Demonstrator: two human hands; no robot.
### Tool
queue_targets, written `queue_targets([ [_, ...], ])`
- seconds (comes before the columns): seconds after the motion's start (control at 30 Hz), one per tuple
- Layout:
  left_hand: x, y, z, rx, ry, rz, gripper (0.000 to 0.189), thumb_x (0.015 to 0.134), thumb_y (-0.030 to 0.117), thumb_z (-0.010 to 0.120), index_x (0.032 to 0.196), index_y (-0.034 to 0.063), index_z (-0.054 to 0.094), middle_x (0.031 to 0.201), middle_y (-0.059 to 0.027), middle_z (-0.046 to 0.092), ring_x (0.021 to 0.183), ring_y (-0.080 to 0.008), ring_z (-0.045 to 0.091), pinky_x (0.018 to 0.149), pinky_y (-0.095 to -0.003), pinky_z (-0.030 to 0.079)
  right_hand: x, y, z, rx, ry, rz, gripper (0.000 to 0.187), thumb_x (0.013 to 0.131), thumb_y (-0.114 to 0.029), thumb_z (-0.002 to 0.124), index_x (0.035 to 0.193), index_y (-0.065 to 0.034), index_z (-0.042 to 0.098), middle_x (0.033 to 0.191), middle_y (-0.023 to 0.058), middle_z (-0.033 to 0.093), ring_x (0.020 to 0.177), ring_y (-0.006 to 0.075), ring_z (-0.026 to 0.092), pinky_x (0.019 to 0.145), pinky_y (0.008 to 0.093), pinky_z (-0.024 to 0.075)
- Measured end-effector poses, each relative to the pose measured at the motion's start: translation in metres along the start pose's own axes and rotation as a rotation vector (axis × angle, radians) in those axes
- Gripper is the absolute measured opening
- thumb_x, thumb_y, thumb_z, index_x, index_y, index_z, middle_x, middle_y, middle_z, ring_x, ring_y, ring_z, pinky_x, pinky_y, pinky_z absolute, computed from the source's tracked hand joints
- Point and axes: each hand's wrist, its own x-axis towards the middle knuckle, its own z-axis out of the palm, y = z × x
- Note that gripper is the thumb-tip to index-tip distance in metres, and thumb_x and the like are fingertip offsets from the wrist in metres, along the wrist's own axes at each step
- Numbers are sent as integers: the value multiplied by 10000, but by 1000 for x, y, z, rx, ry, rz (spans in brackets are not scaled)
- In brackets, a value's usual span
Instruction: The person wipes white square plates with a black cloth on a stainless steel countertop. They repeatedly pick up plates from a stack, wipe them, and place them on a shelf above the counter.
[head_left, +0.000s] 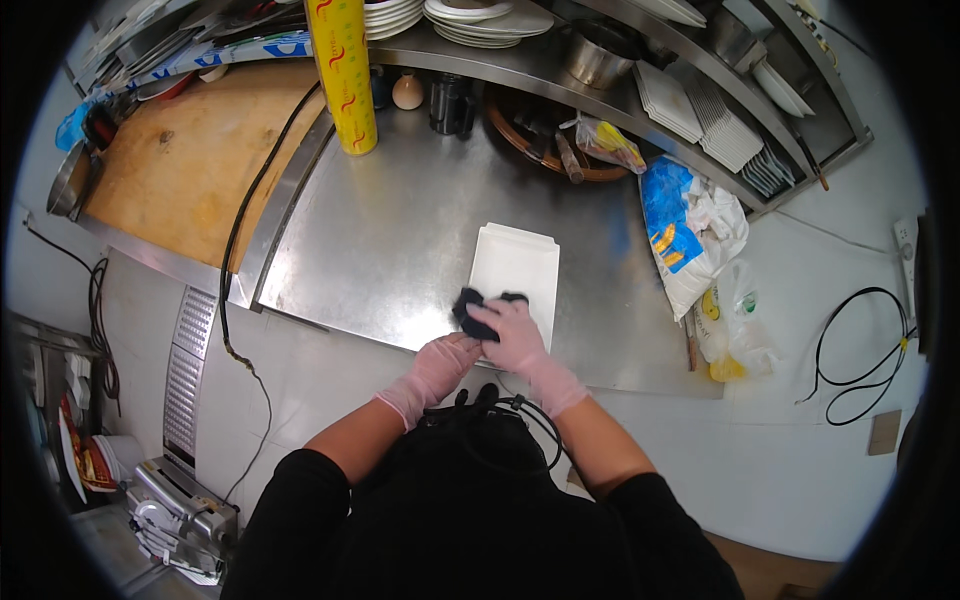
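Note:
A white rectangular tray (516, 262) lies on the stainless-steel worktop (390, 202), close to its front edge. My right hand (517, 337), in a thin pink glove, presses a bunched black cloth (474, 315) onto the near part of this tray. Some blur shows on the cloth and the fingers. My left hand (442, 367), gloved the same way, holds the tray's near left corner, with its fingertips just below the cloth. Its thumb is hidden.
A yellow cling-film roll (349, 90) stands at the back left, beside a wooden board (187, 165) crossed by a black cable (259, 176). Behind are a brown basin (499, 124) and a shelf (517, 71) of plates. Right of the tray lies a blue-and-white sack (686, 225).

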Motion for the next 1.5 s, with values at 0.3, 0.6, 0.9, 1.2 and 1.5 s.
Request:
queue_targets([
  [0.3, 10, 9, -14, -25, -60, -35, 338, 872, 218, 508, 1190, 126, 577, 1124, -23, 621, 1107, -205, 558, 927, -329, 464, -10, 49, -72, -28, 24, 417, 416, 681, -237, 656, 1096, -220, 673, 1070, 102, 649, 1039, 290, 576, 947, 369, 450],
  [0.6, 4, 9, 5, 30, 15, -108, 363, 913, 274, 480, 1243, 140, 554, 1243, -31, 577, 1232, -215, 485, 1033, -331, 384, 75, 77, -41, -205, 57, 219, 665, 803, -258, 627, 1420, -262, 379, 1466, 122, 338, 1330, 371, 330, 1101, 441, 273],
  [0.9, 1, 19, 5, -146, 72, -242, 381, 848, 186, 601, 1223, 131, 570, 1249, -34, 570, 1242, -231, 474, 1034, -333, 400, -13, 47, -16, -27, -70, -205, 560, 694, -213, 727, 1230, -190, 565, 1211, 88, 514, 1103, 338, 465, 949, 409, 445],
  [1.2, 2, 25, 9, -132, 50, -325, 373, 838, 136, 606, 1210, 144, 585, 1258, -49, 567, 1264, -240, 455, 1047, -331, 398, 51, 67, -71, 286, 86, 136, 512, 713, -152, 682, 1214, -141, 580, 1169, 135, 599, 1088, 298, 556, 973, 367, 432],
  [1.5, 0, 20, 6, -94, 92, -261, 395, 801, 149, 652, 1192, 137, 600, 1217, -67, 597, 1217, -258, 502, 994, -342, 446, 26, 43, -10, -7, -79, -259, 481, 644, -236, 736, 1108, -180, 620, 1081, 77, 589, 1003, 317, 542, 888, 420, 440],
])
